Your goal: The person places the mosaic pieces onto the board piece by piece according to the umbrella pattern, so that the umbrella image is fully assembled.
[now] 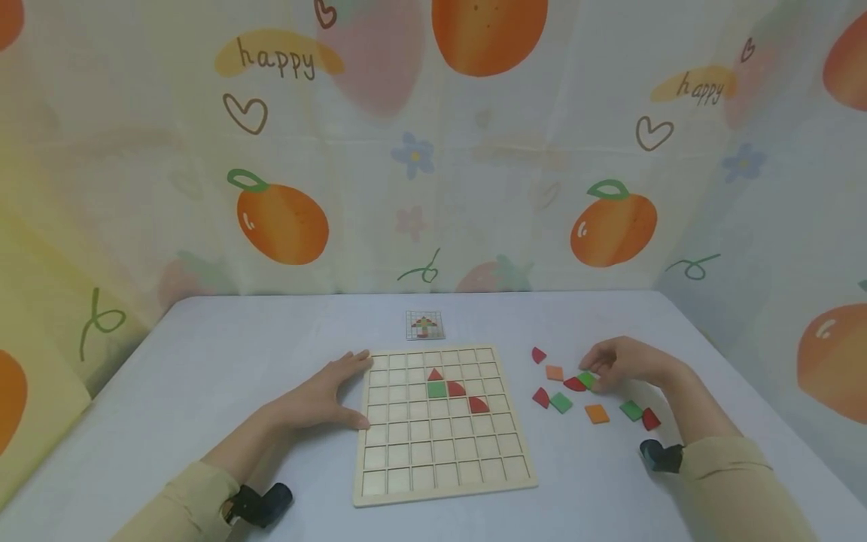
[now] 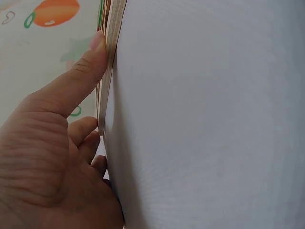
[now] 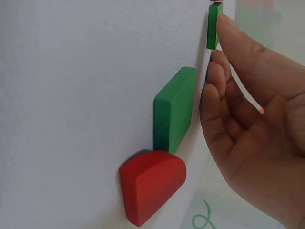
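Note:
The left hand is spread along the left edge of a pale wooden grid board, with fingertips at its far corner and the thumb lower on the rim. On the board are a red triangle, a green square and two red quarter-round pieces. To the right, the right hand pinches a green square tile between thumb and fingers, close to the table. A red piece lies beside that tile. Nearer the right wrist, another green square touches a red quarter-round.
Behind the board lies a small card with a coloured grid pattern. Other loose tiles are scattered right of the board, among them an orange square, a second orange square and a green square. A printed curtain hangs behind the white table.

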Available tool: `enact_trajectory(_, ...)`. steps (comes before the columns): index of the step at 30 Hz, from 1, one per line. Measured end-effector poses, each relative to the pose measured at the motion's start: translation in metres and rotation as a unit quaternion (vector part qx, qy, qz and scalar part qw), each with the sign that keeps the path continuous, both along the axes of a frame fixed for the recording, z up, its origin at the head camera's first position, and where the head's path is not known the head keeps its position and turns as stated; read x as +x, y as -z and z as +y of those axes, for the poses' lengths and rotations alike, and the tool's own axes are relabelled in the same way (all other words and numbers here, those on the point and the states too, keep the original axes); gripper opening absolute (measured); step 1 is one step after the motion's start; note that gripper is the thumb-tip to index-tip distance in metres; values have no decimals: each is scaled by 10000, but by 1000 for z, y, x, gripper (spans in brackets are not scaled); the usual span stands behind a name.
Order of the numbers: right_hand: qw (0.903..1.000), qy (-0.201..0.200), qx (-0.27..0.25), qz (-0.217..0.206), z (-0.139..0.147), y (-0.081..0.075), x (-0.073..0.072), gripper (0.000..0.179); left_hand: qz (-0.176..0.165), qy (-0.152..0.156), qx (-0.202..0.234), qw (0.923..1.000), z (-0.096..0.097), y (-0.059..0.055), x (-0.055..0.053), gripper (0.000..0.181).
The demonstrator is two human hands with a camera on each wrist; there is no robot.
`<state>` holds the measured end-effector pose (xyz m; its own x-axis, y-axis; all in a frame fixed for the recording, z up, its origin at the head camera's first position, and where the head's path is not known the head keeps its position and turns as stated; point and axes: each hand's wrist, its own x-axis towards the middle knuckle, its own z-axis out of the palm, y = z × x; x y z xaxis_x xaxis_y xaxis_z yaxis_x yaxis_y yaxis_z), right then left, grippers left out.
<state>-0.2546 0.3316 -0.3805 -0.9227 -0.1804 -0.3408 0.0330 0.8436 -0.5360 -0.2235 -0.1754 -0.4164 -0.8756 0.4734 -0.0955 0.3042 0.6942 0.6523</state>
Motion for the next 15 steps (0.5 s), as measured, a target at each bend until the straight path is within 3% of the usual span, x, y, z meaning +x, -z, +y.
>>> enact_trajectory(9,9990,-186,345,199,-6,0,-2,24,-11,38,28,10000,-3,4,-2,107)
enact_trajectory(15,9991,-216,303,213,-5,2,-4,21,59,52,64,9999,-2,2,-2,107)
